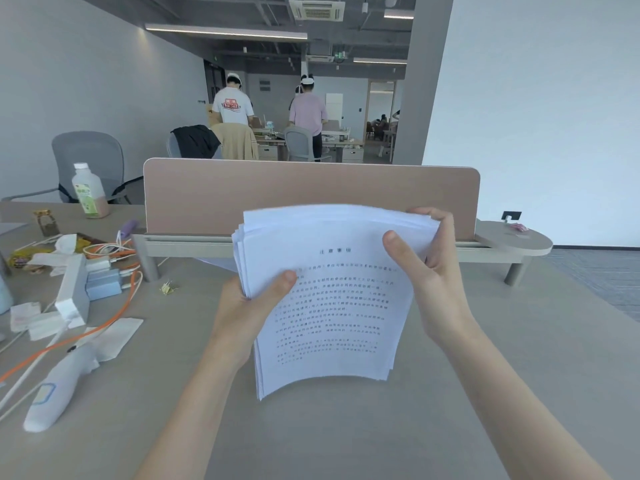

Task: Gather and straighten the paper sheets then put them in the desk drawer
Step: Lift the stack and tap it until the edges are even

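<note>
A stack of white printed paper sheets (pixel 332 306) stands nearly upright above the grey desk (pixel 381 427), its lower edge close to the surface and its edges uneven at the left. My left hand (pixel 249 310) grips the stack's left edge, thumb on the front page. My right hand (pixel 429 271) holds the upper right corner, thumb in front and fingers curled behind the top edge. One more white sheet (pixel 214 263) peeks out on the desk behind the stack. No drawer is visible.
A beige divider panel (pixel 311 192) stands right behind the stack. Clutter covers the left of the desk: a bottle (pixel 88 190), orange cable (pixel 104 323), white handheld device (pixel 59 386), chargers, tissues, a binder clip (pixel 168 288). Two people stand far back.
</note>
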`<state>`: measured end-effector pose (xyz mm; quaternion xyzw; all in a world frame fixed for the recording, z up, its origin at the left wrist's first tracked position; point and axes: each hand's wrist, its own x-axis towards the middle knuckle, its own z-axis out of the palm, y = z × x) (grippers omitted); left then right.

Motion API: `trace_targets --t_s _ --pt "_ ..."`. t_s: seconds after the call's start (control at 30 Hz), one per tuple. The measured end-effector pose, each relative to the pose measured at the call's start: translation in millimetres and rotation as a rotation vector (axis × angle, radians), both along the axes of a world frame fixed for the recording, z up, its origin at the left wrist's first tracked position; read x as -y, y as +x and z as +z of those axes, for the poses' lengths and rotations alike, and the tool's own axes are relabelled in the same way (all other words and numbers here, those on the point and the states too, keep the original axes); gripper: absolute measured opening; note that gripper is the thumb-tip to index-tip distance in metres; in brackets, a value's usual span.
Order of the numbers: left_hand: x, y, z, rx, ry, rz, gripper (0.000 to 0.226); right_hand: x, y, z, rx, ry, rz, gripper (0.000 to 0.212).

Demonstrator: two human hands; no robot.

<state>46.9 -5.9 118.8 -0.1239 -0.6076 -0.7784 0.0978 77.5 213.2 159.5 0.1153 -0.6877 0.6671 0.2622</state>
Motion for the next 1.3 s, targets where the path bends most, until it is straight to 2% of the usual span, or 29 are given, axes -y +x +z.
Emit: trace_targets --t_s 0.07,0.17,0.43,0.67,0.77,0.83,0.9,0.97,1.03,1.13,1.3 --pt "-0.3 -0.6 -4.7 0.034 -0.006 -0.011 0.022 -2.1 -2.9 -0.4 -0.039 0.105 -0.112 0.056" --pt "-1.4 -2.4 -12.5 0.087 -0.02 -0.027 0.011 -5.5 -8.2 -0.6 -0.125 0.235 -0.158 0.066" --pt "-2.6 -6.8 -31.6 0.141 -0.035 -0.068 0.015 -10.8 -25.0 -6.3 -0.203 0.521 -0.288 0.031" --pt "-2.2 -14.5 -36.8 0.15 -0.068 -0.089 0.019 -13.8 -29.4 -4.8 -0.259 0.623 -0.313 0.03" --pt "-2.0 -17.9 -45.0 0.17 -0.071 -0.095 0.019 -12.3 -28.3 -6.3 -0.185 0.529 -0.266 0.052" --pt "-1.7 -18.7 -52.1 0.188 -0.094 -0.097 0.021 -10.0 -26.0 -15.2 -0.032 0.278 -0.172 0.064" --pt "-1.3 -20.6 -61.3 0.215 -0.165 -0.11 0.026 -7.0 -26.0 -35.2 0.168 0.048 -0.077 0.058" --pt "-0.1 -23.5 -71.6 0.257 -0.256 -0.1 0.027 -6.3 -30.0 -61.6 0.301 0.056 -0.066 0.046" --pt "0.6 -27.6 -78.6 0.305 -0.316 -0.066 0.035 -4.9 -31.7 -80.7 0.343 0.102 -0.086 0.04" --pt "0.7 -34.2 -80.3 0.299 -0.354 -0.039 0.032 -5.0 -34.7 -87.8 0.328 0.095 -0.131 0.042" --pt "1.3 -35.8 -64.4 0.218 -0.292 -0.102 0.031 -12.6 -39.5 -77.1 0.266 0.073 -0.136 0.045"
